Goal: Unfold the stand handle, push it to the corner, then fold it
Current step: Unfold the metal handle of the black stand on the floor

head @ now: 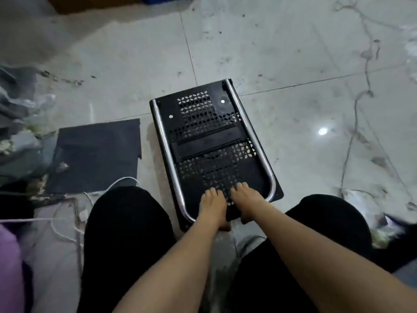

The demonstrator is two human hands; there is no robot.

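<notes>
On marble floor [293, 64]: black perforated stand [207, 141], chrome handle [171, 163] folded flat; left hand [214, 204] and right hand [244, 199] grasping its near edge.

- Black perforated stand [212, 141] flat on tiled floor [293, 64]
- Chrome U-handle [255, 141] folded onto it
- 2 hands, left hand [214, 205] and right hand [244, 199], gripping handle's near bend
</notes>
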